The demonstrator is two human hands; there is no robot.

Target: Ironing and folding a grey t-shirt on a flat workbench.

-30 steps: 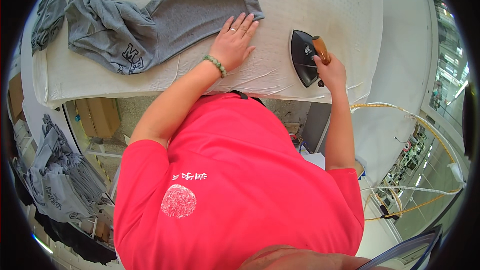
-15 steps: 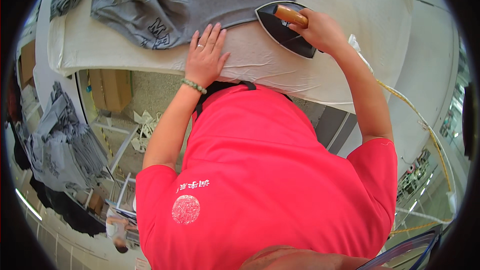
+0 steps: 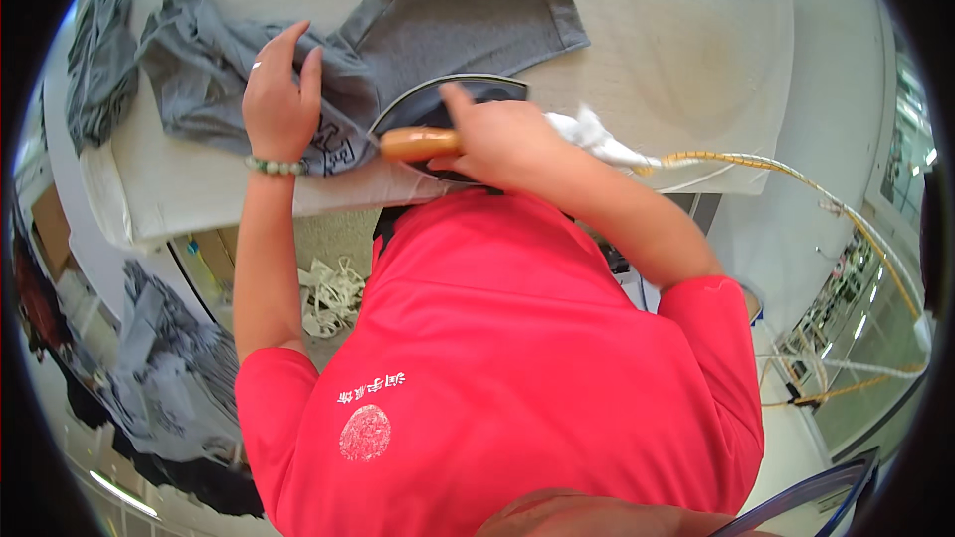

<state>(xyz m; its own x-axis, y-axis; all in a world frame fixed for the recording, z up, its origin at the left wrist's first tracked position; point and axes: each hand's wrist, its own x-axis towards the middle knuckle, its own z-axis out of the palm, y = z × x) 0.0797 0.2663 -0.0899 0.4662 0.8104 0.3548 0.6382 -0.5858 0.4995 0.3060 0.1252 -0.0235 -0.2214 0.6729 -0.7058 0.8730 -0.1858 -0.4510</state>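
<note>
A grey garment [image 3: 453, 20] with dark lettering lies on the pale cloth-covered ironing table [image 3: 676, 50], bunched on its left and spread flatter on its right. My left hand [image 3: 279, 104] rests over the bunched part beside the lettering, thumb apart from the fingers. Its fingertips are partly turned from view. With my right hand [image 3: 502, 139] I grip the wooden handle of a dark iron [image 3: 477, 91], which sits at the garment's near edge, right of the lettering. Part of the iron is hidden under my hand and wrist.
From the iron, a white and yellow cord [image 3: 796, 174] runs off to the right and loops down. Another grey garment [image 3: 102, 70] lies crumpled at the table's left end. A stack of grey garments [image 3: 164, 358] hangs at the lower left. White cloth strips [image 3: 333, 293] lie below the table.
My right hand has brought the iron left and nearer to me, onto the garment's near edge. My left hand has moved left along the garment, whose bunched part has shifted.
</note>
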